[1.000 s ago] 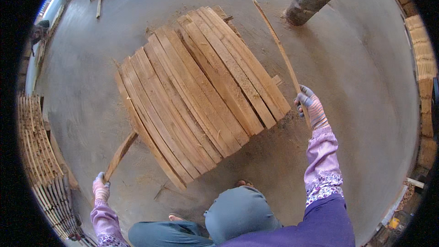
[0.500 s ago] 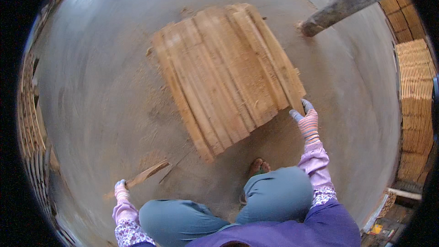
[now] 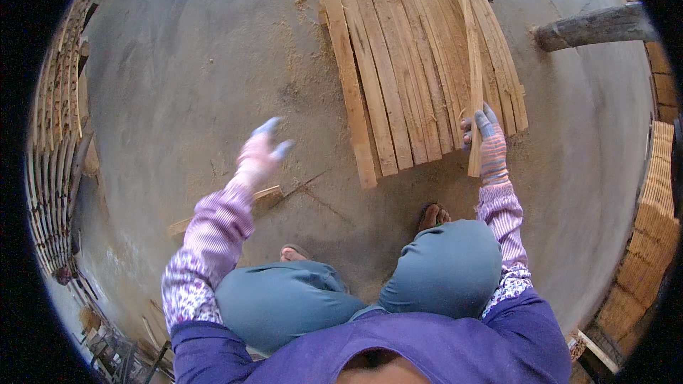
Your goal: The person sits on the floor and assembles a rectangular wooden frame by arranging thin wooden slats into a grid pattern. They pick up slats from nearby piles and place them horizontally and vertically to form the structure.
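Observation:
A stack of rough wooden planks (image 3: 398,71) lies side by side on the floor in front of me. My right hand (image 3: 489,139), in a striped glove with grey-blue fingertips, is closed around the near end of a narrow wooden strip (image 3: 474,57), which slants up over the right part of the stack. My left hand (image 3: 262,153), gloved alike, hangs in the air left of the stack, blurred at its edges, thumb and fingers apart with nothing between them. Below it a short wood piece (image 3: 267,196) rests on the floor, partly hidden by my left forearm.
A thick post (image 3: 597,32) stands at the upper right. Stacked wood (image 3: 644,249) lines the right edge, and racked thin slats (image 3: 60,142) curve along the left. Sawdust (image 3: 302,64) is scattered over the grey floor (image 3: 163,92).
My left hand has let go of the short wood piece and moved up and right. My right hand now holds a strip raised off the stack. The view has shifted, with the stack farther right.

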A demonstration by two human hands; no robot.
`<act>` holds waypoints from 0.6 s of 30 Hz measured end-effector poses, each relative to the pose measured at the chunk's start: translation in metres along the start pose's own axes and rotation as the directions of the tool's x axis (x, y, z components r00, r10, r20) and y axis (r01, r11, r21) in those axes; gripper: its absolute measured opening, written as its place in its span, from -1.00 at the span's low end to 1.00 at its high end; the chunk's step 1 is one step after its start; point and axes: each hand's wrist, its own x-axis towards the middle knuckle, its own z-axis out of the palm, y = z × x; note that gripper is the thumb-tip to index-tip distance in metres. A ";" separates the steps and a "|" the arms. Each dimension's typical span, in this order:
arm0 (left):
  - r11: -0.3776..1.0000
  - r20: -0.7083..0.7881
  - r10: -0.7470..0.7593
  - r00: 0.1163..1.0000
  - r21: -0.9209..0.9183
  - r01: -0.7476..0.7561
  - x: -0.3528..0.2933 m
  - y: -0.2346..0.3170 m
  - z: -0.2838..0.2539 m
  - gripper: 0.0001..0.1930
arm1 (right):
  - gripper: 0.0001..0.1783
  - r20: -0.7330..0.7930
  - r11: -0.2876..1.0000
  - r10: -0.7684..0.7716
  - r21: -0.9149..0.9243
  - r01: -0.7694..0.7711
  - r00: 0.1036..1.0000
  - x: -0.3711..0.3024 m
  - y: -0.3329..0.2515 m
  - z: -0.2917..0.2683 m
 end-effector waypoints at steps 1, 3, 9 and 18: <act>0.996 0.070 0.009 0.998 -0.092 -0.003 0.012 0.042 0.008 -0.27 | -0.41 0.031 0.999 0.022 0.027 -0.022 0.999 0.000 0.005 0.000; 0.998 0.038 -0.006 0.999 -0.063 0.008 0.027 0.112 0.032 -0.12 | -0.42 0.026 0.989 0.082 0.119 -0.084 0.996 -0.005 0.011 0.003; 0.930 -0.057 -0.337 0.940 -0.179 0.322 0.057 0.174 0.073 -0.14 | -0.41 0.087 0.996 0.091 -0.021 -0.089 0.992 -0.003 0.015 -0.019; 0.150 0.258 -0.092 0.962 -0.951 0.269 0.058 0.105 0.063 -0.36 | -0.60 0.210 0.950 0.191 0.206 -0.234 0.959 -0.005 0.014 -0.033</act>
